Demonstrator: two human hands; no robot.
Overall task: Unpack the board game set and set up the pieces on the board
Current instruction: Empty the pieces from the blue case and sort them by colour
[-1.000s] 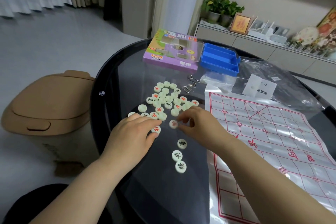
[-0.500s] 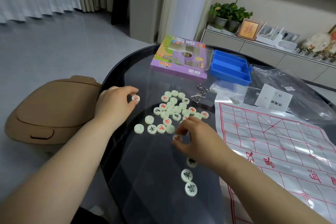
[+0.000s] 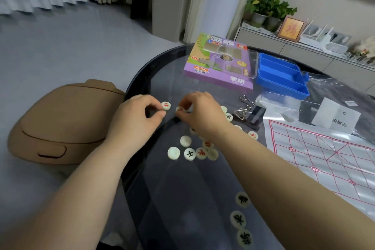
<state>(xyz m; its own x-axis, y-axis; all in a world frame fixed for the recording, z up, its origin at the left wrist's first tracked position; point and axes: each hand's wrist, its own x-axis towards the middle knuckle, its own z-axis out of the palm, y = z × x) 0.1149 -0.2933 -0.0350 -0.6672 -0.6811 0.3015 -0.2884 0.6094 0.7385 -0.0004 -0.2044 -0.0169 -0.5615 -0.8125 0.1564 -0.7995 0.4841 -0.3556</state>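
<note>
Set unpacked, the left grip (image 3: 140,119) pinches one red piece (image 3: 166,105), the right grip (image 3: 199,115) a second red piece (image 3: 180,109); the three-o'clock board (image 3: 324,158) shows none.

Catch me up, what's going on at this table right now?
A person is sorting Chinese chess pieces on the glass table. The left hand pinches one red-marked piece, the right hand a second red piece beside it. Loose pieces lie near the right wrist, and three black-marked ones sit in a row closer in. The board sheet shows no pieces yet; the purple box and blue tray sit behind.
</note>
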